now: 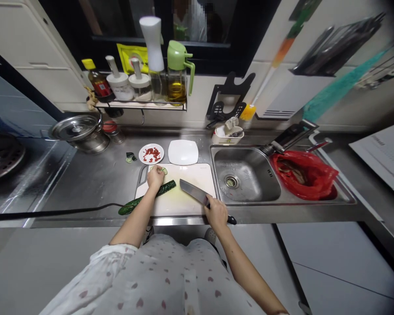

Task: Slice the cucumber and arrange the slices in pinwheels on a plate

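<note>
A long green cucumber [135, 203] lies slantwise over the white cutting board [197, 175], its left end past the board's edge. My left hand [155, 176] rests at the board's far side, fingers closed on a few cucumber slices [164, 170] near the cucumber's cut end. My right hand [216, 213] grips the black handle of a cleaver [193, 192], whose blade lies over the board and points toward the cucumber.
A small plate of chopped red chilli [151, 153] and an empty white square plate [183, 152] sit behind the board. The steel sink [246, 175] is right of it, with a red bag [304, 173] beyond. A pot [80, 131] and a shelf of oil bottles [141, 83] stand at the back left.
</note>
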A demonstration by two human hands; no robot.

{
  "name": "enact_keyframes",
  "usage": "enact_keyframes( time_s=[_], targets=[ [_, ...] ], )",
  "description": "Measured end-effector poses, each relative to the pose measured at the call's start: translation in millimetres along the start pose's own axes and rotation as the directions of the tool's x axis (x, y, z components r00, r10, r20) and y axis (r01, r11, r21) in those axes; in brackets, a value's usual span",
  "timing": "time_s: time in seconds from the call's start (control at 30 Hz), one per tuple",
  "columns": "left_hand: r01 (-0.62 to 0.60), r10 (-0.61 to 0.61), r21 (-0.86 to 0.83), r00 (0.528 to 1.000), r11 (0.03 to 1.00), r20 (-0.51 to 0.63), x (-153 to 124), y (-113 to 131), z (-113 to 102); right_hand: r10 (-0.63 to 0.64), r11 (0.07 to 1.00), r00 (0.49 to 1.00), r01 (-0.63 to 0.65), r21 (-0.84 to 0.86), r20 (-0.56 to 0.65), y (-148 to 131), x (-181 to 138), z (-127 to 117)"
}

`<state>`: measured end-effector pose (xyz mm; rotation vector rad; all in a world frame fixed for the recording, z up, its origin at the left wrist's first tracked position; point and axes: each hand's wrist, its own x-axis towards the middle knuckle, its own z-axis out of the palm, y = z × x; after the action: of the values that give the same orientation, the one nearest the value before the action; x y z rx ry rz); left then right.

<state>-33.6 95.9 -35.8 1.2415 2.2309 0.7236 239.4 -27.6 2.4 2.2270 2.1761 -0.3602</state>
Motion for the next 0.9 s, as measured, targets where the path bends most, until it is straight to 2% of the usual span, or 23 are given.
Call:
enact_keyframes(
  time_s=[0.33,0.47,0.63,0.9],
  targets=[
    [-0.051,0.054,0.157,0.998,0.986,-0.014,12,2,3,0.012,1.000,1.000,-0.012,0.026,0.008,3,-1,1],
    [-0.156,0.155,0.143,0.988,0.977,0.020,12,-6,3,0.017,0.999,1.000,-0.017,0.033,0.004,3,-1,0],
    [-0.310,0.306,0.205,0.951,0.928,0.053,10,-16,3,0.024,0.999,1.000,-0.024,0.042,0.009,2,-1,1],
    [-0.343,0.336,0.231,0.939,0.910,0.071,10,-14,3,0.024,0.998,1.000,-0.024,0.063,0.005,1,-1,2]
  ],
)
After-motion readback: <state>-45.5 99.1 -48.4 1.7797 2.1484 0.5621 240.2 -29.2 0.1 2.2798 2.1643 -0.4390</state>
